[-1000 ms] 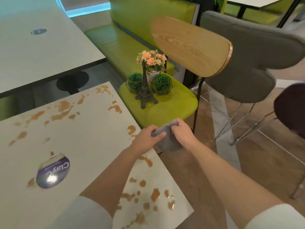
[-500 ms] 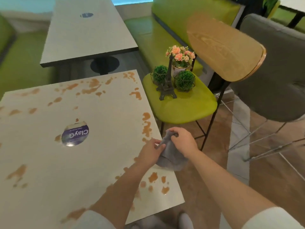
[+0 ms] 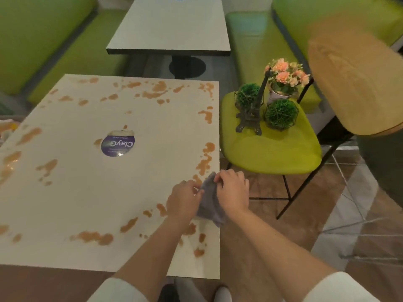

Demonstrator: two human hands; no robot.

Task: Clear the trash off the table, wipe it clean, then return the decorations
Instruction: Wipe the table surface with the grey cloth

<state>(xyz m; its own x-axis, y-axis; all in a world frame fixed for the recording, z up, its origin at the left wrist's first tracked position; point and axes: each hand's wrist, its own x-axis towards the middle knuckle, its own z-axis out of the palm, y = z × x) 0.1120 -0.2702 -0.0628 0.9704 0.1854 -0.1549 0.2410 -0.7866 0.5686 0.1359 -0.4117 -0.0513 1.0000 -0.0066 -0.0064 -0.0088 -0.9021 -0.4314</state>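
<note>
both hands are together over the near right corner of the white table [image 3: 104, 192], working a small grey cloth [image 3: 209, 203] between them. the left hand [image 3: 184, 201] has its fingers curled around the cloth's left side, and the right hand [image 3: 233, 190] pinches the top edge from above, fingers bent over it, so each hand is gripping the cloth. the cloth hangs bunched just above the table edge, and i can't tell if it touches the surface. the tabletop is blotched with orange-brown spills [image 3: 93, 237], mostly ringed around its edges, with a round purple sticker [image 3: 117, 144] near the middle. the decorations sit off the table, on the lime-green seat of the chair [image 3: 272, 153] just beside the table's right edge: a dark little eiffel tower model [image 3: 250, 114] at the front, two green ball plants in wire frames, one behind it [image 3: 247, 95] and one to its right [image 3: 281, 114], and a pot of pink flowers [image 3: 285, 78] at the back. the chair's wooden backrest [image 3: 353, 81] looks blurred. beyond the stained table stands another table [image 3: 172, 29], with green bench seating [image 3: 54, 46] on either side.
</note>
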